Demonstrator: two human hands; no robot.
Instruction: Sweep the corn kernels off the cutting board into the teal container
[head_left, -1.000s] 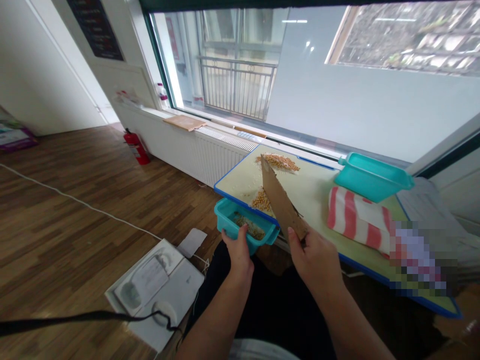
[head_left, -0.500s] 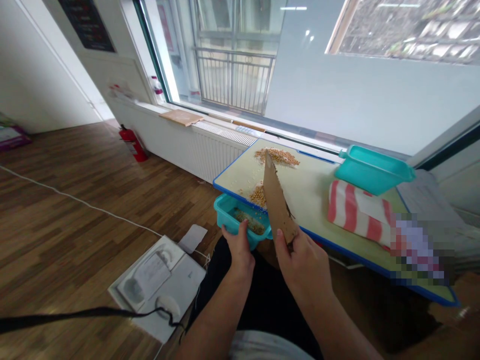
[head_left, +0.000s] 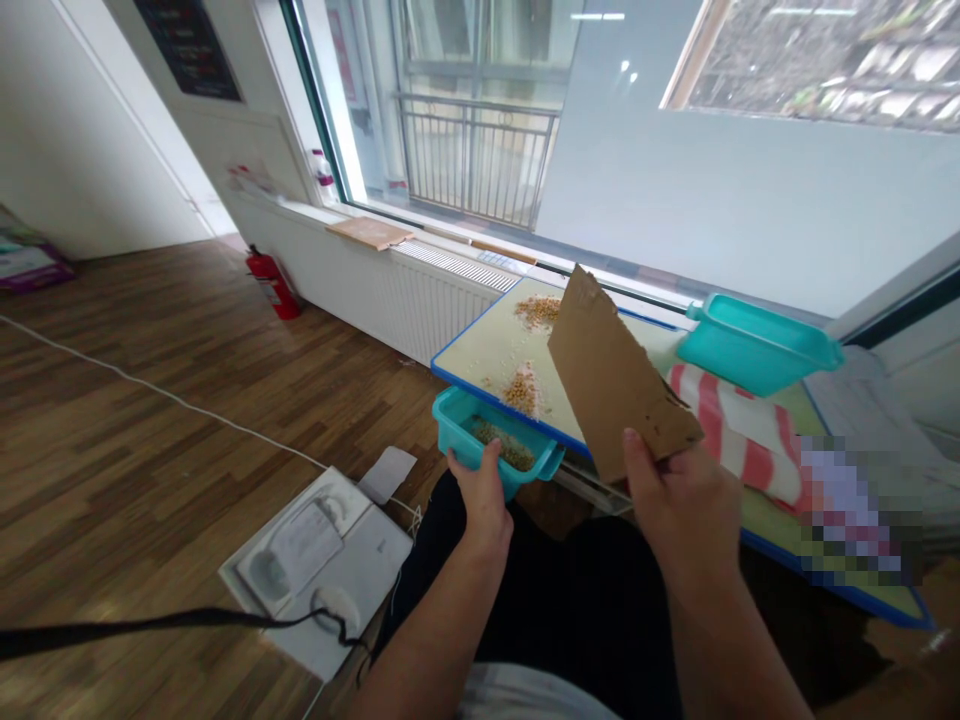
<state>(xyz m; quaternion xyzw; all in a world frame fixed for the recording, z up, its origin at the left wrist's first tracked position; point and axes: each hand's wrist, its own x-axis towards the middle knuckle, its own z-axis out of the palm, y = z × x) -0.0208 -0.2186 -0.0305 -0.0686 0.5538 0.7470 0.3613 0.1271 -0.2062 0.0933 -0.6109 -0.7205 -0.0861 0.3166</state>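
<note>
My left hand (head_left: pixel 484 495) grips the near rim of a small teal tray (head_left: pixel 457 425) that holds some grains, pressed under the front edge of the blue-rimmed table (head_left: pixel 480 345). My right hand (head_left: pixel 679 500) pinches the lower corner of a brown cardboard piece (head_left: pixel 607 375), lifted off the table and tilted with its flat face towards me. A small heap of yellow grains (head_left: pixel 521 390) lies on the table just above the tray. A second heap (head_left: pixel 541 310) lies farther back near the window.
A larger teal tub (head_left: pixel 757 345) rests on a red-and-white striped cloth (head_left: pixel 720 430) at the table's right. A radiator (head_left: pixel 435 295) runs under the window, a red fire extinguisher (head_left: pixel 271 285) stands by it. White devices with a black cable (head_left: pixel 322 560) lie on the wooden floor at left.
The cardboard stood edge-on against the near grain heap; now my right hand has lifted it up and to the right, face turned towards me. My left hand keeps hold of the tray.
</note>
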